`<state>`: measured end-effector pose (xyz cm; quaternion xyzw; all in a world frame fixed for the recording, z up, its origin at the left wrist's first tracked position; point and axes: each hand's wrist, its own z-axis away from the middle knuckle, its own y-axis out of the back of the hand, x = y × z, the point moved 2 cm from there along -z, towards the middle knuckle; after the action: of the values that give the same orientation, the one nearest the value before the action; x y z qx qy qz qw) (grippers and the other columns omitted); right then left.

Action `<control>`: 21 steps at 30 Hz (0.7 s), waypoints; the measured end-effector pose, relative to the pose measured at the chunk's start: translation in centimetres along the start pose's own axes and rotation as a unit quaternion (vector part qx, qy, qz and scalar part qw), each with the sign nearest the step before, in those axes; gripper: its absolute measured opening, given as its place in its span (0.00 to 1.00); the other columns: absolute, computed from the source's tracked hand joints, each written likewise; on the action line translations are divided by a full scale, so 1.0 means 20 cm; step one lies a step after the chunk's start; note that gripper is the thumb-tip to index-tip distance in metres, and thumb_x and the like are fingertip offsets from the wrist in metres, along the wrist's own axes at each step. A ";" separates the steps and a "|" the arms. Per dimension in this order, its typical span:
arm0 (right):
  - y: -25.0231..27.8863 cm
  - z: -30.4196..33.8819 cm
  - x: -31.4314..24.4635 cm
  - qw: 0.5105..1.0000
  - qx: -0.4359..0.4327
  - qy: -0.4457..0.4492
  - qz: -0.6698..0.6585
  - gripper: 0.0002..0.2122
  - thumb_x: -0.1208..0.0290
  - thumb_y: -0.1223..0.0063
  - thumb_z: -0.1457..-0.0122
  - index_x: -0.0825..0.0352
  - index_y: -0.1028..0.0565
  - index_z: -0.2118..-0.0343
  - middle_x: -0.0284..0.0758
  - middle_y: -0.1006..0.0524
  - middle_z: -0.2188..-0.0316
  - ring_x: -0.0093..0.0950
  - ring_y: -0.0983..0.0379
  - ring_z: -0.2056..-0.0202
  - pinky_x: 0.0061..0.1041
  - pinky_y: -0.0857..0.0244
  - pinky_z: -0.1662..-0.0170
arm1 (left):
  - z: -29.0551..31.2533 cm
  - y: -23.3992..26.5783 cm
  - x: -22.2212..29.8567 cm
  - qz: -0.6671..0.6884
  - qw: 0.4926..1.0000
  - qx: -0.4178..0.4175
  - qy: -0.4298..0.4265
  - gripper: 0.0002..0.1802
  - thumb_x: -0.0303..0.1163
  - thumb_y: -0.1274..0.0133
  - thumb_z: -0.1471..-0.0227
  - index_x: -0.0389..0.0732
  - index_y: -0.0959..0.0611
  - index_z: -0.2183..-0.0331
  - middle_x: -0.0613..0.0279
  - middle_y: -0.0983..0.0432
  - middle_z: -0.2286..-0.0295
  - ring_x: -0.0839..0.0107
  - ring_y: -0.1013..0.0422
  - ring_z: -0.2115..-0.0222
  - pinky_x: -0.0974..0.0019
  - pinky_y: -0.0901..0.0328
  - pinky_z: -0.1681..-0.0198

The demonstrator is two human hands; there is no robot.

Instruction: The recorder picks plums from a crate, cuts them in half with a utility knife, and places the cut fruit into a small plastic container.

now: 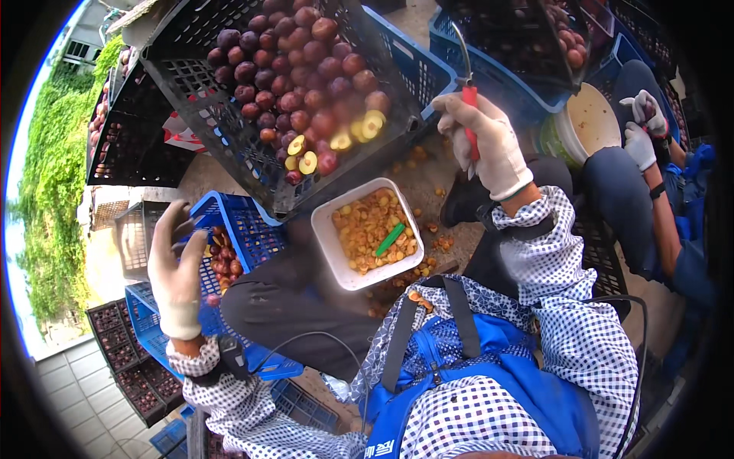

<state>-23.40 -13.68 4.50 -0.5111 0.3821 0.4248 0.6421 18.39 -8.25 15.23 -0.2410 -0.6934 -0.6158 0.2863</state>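
Note:
My right hand [497, 149], in a white glove, is closed around the red handle of a small knife [470, 98] with a thin curved blade pointing up. Over at the left, my gloved left hand [177, 279] has its fingers apart and holds nothing. It is next to a blue crate [248, 218] with dark red plums [225, 264] in it. A tilted black crate [172, 73] ahead holds many plums [294, 65] and several cut ones [307, 162] showing yellow flesh. Between my legs is a white tub [332, 268] of plum pits [359, 222], with a green object [390, 239] lying on them.
At the right, a co-worker's gloved hands [642, 126] are close together beside a white bucket [592, 122]. Another black crate [527, 38] of plums leans at the back right. Stray pits [442, 243] lie on the ground. A black cable [644, 344] runs by my right arm.

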 end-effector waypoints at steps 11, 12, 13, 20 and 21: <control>-0.14 0.05 0.00 0.995 -0.019 -0.100 0.019 0.16 0.62 0.44 0.40 0.73 0.23 0.58 0.32 0.24 0.73 0.13 0.38 0.87 0.14 0.46 0.84 | -1.11 -1.64 -0.35 -0.008 0.991 -0.056 0.122 0.43 0.53 0.32 0.59 0.25 0.23 0.54 0.36 0.22 0.58 0.45 0.25 0.53 0.54 0.34 0.48; -0.13 0.05 -0.01 0.994 -0.024 -0.102 0.029 0.16 0.62 0.44 0.39 0.72 0.23 0.57 0.31 0.24 0.74 0.13 0.38 0.86 0.14 0.46 0.83 | -1.08 -1.67 -0.30 0.021 0.995 -0.016 0.095 0.38 0.49 0.31 0.57 0.27 0.23 0.55 0.42 0.21 0.59 0.51 0.24 0.58 0.58 0.31 0.52; -0.12 0.04 -0.01 0.994 -0.032 -0.100 0.040 0.16 0.62 0.44 0.39 0.71 0.23 0.57 0.31 0.25 0.74 0.13 0.38 0.86 0.14 0.46 0.83 | -1.12 -1.71 -0.38 0.174 0.975 -0.056 0.122 0.34 0.45 0.32 0.56 0.30 0.23 0.55 0.48 0.21 0.60 0.56 0.24 0.61 0.61 0.30 0.55; -0.12 0.04 0.00 0.989 -0.071 -0.078 0.101 0.15 0.62 0.46 0.42 0.69 0.23 0.58 0.27 0.27 0.75 0.12 0.39 0.83 0.13 0.49 0.81 | -0.60 -1.13 -0.05 0.624 0.731 -0.262 0.088 0.26 0.47 0.51 0.36 0.41 0.28 0.43 0.55 0.25 0.55 0.65 0.28 0.57 0.62 0.31 0.57; -0.12 0.03 0.01 0.990 -0.076 -0.093 0.079 0.14 0.62 0.48 0.42 0.69 0.23 0.60 0.26 0.27 0.75 0.12 0.39 0.83 0.14 0.49 0.81 | -0.54 -1.10 -0.03 0.678 0.677 -0.277 0.077 0.29 0.49 0.54 0.35 0.41 0.30 0.42 0.54 0.26 0.54 0.65 0.28 0.58 0.63 0.32 0.59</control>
<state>-21.14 -13.37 5.25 -0.4852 0.3265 0.5475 0.5985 4.76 -21.81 -0.09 -0.6652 -0.1137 -0.4331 0.5975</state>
